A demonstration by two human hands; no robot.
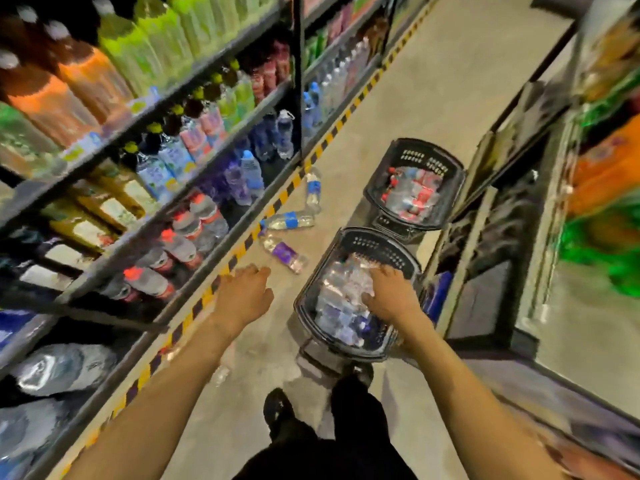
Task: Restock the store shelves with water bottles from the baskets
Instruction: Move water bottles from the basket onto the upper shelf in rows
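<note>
Right hand down in near basket, fingers spread over water bottles, feeling for grip; cannot tell if one is clasped. Left hand open, empty, hovers over floor, near shelves, likely ready to receive. Three loose bottles lie beside shelf base. Far basket also full.

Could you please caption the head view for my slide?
Right hand reaches into the near basket of water bottles; left hand hovers empty.

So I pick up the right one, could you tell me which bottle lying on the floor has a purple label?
The purple-label bottle nearest the left hand; the other two floor bottles carry blue labels.
</note>
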